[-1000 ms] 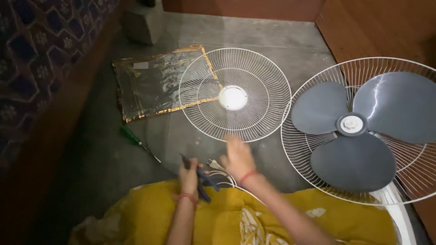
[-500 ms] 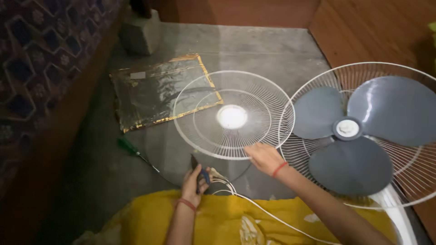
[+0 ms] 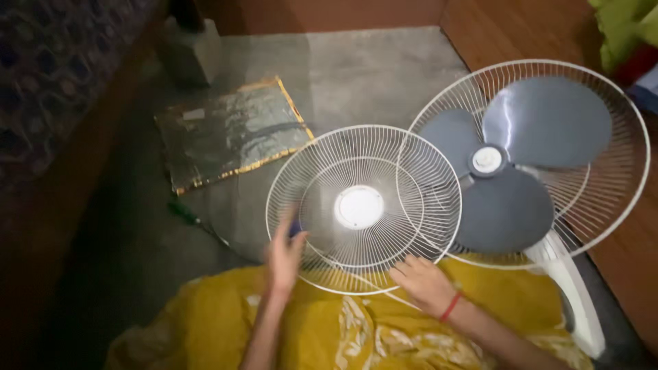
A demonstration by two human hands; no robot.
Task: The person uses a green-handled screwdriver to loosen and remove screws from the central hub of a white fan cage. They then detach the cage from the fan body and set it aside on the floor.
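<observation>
Holding the loose front fan guard [image 3: 363,209] over the lap: left hand [image 3: 284,255] fingers curling on its left rim, right hand [image 3: 425,282] gripping the lower rim. Keeping it level, nearing the bladed fan [image 3: 510,161] evenly.

From my remote view I see the person only from above. Both forearms are bare, with no sleeves reaching to the wrist. The right hand [image 3: 426,282] has a thin red thread or band [image 3: 450,306] tied around its wrist; it looks like a simple cord, without a clasp that I can see. The left hand [image 3: 284,255] is a little blurred, and I cannot tell if its wrist has a band. The person wears a mustard-yellow garment [image 3: 329,329] over the lap, with a pale, cream-coloured floral or leaf pattern printed on the cloth, folded in soft creases.
</observation>
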